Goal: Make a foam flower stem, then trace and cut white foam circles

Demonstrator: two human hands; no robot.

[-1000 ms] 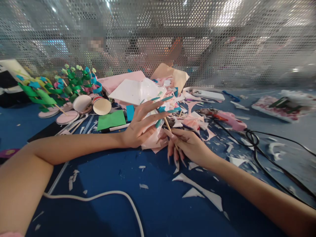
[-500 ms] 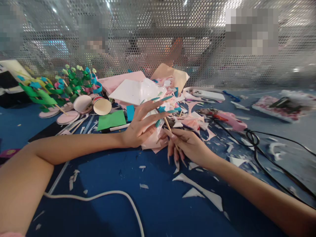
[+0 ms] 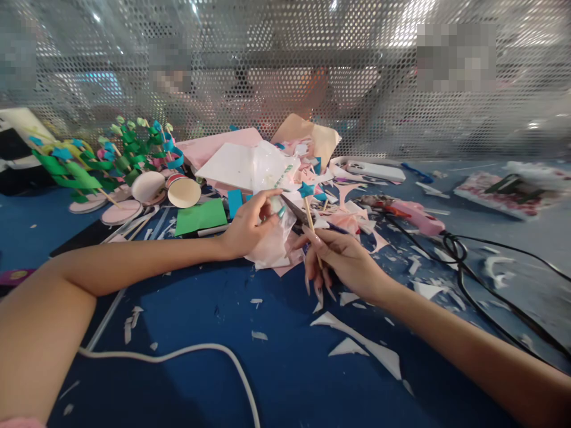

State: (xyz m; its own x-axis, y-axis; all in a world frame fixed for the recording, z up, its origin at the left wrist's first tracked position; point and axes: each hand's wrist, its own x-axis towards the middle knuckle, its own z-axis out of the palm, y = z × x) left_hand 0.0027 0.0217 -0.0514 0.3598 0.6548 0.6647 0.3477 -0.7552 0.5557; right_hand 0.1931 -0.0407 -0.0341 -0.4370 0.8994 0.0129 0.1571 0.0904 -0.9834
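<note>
My right hand point(image 3: 339, 255) pinches a thin wooden stick point(image 3: 309, 214) between thumb and fingers. A blue paper star point(image 3: 306, 189) tops this upright, slightly tilted stick. To its left is my left hand point(image 3: 254, 223), its fingers loosely curled, with a gap between index fingertip and thumb and nothing visible gripped. Dark pointed scissors point(image 3: 294, 208) lie behind the stick, their tip near my left fingertips; my right hand hides part of them. Crumpled pale pink paper point(image 3: 272, 246) lies under and between both hands.
Stick plants with green paper leaves point(image 3: 129, 145) stand left, near paper cups point(image 3: 184, 192) and green paper point(image 3: 201, 217). A pink glue gun point(image 3: 417, 217) with black cables lies right. Behind are paper scraps point(image 3: 345, 217), a phone point(image 3: 377, 172) and a perforated metal screen point(image 3: 267, 59). A white cable point(image 3: 214, 346) crosses the front.
My left hand has drawn back from the star, its spread fingers now curled in. The star and scissors blade have come into clear view. My right hand has barely moved with the stick.
</note>
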